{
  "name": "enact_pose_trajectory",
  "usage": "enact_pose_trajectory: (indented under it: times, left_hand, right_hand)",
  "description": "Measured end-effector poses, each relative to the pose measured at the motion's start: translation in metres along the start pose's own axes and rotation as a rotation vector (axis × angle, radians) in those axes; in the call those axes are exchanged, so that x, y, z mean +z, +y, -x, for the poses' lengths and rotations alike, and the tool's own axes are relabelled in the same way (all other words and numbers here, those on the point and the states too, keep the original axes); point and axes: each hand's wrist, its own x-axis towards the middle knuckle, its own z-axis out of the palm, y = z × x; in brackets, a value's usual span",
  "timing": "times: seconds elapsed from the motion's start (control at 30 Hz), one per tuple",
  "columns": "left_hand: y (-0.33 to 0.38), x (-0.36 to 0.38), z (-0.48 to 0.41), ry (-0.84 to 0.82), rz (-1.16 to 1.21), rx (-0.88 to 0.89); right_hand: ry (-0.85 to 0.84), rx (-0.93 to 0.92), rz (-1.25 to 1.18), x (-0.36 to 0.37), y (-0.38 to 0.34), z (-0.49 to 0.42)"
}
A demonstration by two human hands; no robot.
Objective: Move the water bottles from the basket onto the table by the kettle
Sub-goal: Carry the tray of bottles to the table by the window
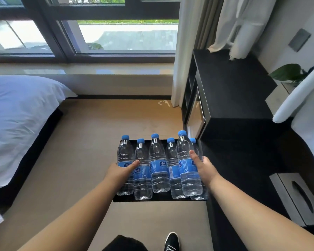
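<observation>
Low at the centre of my view, six water bottles (pixel 157 165) with blue caps stand packed in a row over a black basket (pixel 161 198) — whether they rest in it or hang just above it, I cannot tell; my left grip (pixel 120 171) is clamped on the leftmost bottle, thumb laid across its label; my right grip (pixel 204 166) is clamped at the other end, thumb on the fifth bottle, fingers curled behind the sixth; just right of the row stands the dark bench (pixel 234 87) — a grey slotted box (pixel 294 198) lies on the dark surface nearer me; a white bed (pixel 16 115) fills the left, tan floor (pixel 80 142) between.
</observation>
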Motion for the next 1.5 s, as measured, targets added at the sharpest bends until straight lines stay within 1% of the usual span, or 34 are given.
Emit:
enact_pose_trajectory:
  times: [0.27, 0.4, 0.63, 0.8, 0.93, 1.07, 1.33, 1.5]
  left_hand:
    - [0.05, 0.001, -0.063, 0.028, -0.034, -0.022]
    - [0.076, -0.005, -0.103, 0.007, -0.034, -0.029]
    - [0.13, -0.03, -0.194, -0.042, -0.063, -0.018]
    - [0.175, -0.053, -0.257, -0.053, -0.13, 0.013]
    - [0.202, -0.068, -0.298, -0.054, -0.199, 0.043]
    - [0.222, -0.076, -0.33, -0.07, -0.205, 0.072]
    - [0.262, -0.073, -0.391, -0.072, -0.253, 0.058]
    - [0.301, -0.059, -0.435, -0.072, -0.268, 0.072]
  right_hand:
    - [-0.007, 0.022, -0.041, -0.002, -0.041, -0.064]
    - [0.004, 0.011, -0.052, 0.005, -0.07, -0.098]
    - [0.071, 0.017, -0.073, 0.034, -0.127, -0.166]
    - [0.113, 0.018, -0.097, 0.058, -0.166, -0.21]
    - [0.13, 0.038, -0.154, 0.074, -0.189, -0.235]
    - [0.138, 0.052, -0.18, 0.082, -0.206, -0.262]
    - [0.189, 0.054, -0.126, 0.083, -0.238, -0.322]
    - [0.195, 0.041, -0.166, 0.072, -0.262, -0.368]
